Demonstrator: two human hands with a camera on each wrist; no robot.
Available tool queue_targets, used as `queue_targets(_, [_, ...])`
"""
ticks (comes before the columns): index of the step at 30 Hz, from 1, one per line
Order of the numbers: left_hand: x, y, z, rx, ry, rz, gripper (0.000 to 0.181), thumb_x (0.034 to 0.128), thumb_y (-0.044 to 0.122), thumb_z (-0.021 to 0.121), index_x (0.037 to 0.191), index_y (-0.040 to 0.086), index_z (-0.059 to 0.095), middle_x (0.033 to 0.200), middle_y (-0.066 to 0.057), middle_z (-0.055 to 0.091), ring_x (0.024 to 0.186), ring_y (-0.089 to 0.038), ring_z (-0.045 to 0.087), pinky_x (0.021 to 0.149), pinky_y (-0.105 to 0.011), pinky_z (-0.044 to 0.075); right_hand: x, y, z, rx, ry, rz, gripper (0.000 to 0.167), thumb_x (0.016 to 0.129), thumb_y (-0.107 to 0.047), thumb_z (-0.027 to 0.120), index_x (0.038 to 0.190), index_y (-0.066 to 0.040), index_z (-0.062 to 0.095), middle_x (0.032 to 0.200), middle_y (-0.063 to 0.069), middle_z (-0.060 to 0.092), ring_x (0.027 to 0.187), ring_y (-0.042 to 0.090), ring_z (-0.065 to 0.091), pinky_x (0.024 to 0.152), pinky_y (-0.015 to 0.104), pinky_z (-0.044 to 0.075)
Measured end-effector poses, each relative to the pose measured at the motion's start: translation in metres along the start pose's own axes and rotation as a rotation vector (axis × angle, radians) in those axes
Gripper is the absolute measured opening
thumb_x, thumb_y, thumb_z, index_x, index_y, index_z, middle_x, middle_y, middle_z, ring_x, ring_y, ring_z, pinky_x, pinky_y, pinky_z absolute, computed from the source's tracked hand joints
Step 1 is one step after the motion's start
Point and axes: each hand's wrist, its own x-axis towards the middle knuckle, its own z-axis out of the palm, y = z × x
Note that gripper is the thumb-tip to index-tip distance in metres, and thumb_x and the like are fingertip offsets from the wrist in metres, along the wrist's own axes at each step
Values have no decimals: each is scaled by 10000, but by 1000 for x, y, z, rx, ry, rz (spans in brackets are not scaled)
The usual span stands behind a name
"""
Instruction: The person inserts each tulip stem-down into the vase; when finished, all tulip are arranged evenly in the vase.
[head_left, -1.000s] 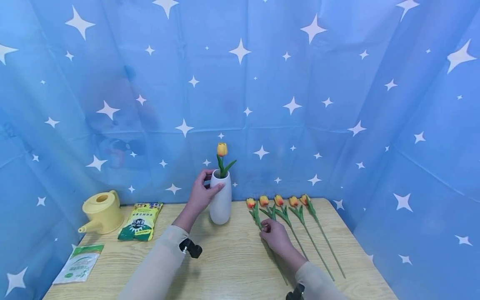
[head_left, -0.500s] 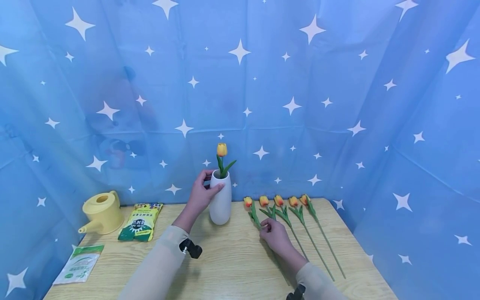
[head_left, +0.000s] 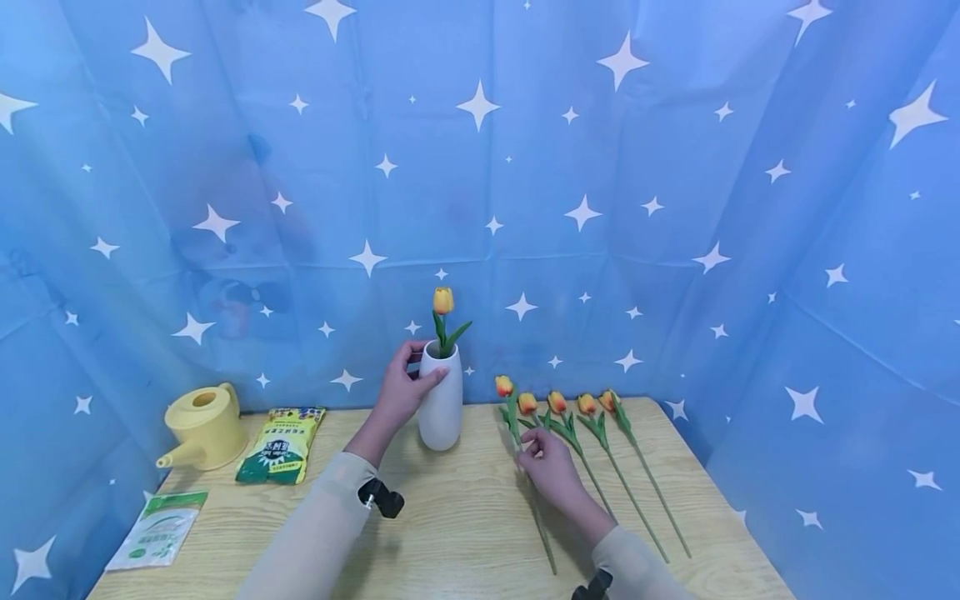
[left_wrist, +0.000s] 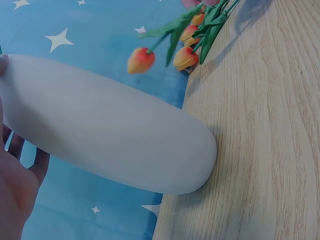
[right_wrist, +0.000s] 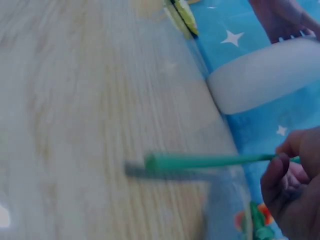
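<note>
My left hand grips a white vase near its rim, thumb in front and fingers behind. The vase stands upright on the table, with one yellow tulip in it. My right hand pinches the green stem of an orange-yellow tulip between thumb and fingers. That tulip's bloom hangs clear of the tabletop in the left wrist view. Several more tulips lie side by side to the right of the hand, blooms toward the back.
A yellow watering can stands at the back left of the wooden table. Beside it lie a yellow-green packet and a white-green sachet. A blue star-patterned curtain hangs behind the table.
My right hand has lifted the leftmost tulip off the table; its bloom has risen and its stem's lower end has swung left. The left hand and vase have stayed in place.
</note>
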Motion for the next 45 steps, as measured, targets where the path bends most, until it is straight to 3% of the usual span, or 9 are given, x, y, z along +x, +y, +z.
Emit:
queue_targets(8, [1,0,0,1,0,9,564,1007,329,857,1476,179,581,1498,-116,588,1387,-410,566,1138,-627,514,1,-6,3,150,-20,26,214,1077,-29,653,1261,53,584,911,116,621,484,164,551,440,278,464])
queue_targets(20, [1,1,0,-9,0,19,569,1002,357,861,1465,171,588,1473,-122,600,1350,-407,593,1115,-630,529,6,-16,2,323,62,73,253,1086,-100,715,1219,13,533,925,152,695,623,265,723,511,310,575])
queue_targets(27, [2,0,0,-7,-2,18,563,1002,364,860,1462,186,589,1469,-113,601,1331,-396,609,1098,-634,540,10,-26,-2,374,99,50,301,1089,-148,735,1249,20,544,1077,242,774,859,386,806,649,469,673])
queue_targets(31, [3,0,0,-10,-4,23,557,1003,353,860,1458,177,591,1464,-119,605,1326,-394,613,1092,-628,545,12,-32,-5,395,130,38,325,1101,-177,729,1294,25,564,1161,247,785,941,401,808,680,467,679])
queue_targets(38, [3,-1,-1,-12,-5,31,545,1002,333,861,1447,165,595,1462,-126,605,1339,-398,598,1106,-628,534,17,-43,-11,389,166,-9,270,1117,-196,705,1249,25,625,1152,254,795,936,382,814,674,384,677])
queue_targets(45, [2,-1,-1,2,-2,30,540,1010,345,853,1451,177,590,1466,-111,603,1352,-377,587,1119,-622,529,21,-51,-19,410,198,-80,230,1121,-179,695,1209,30,654,1085,275,784,924,375,815,703,439,685])
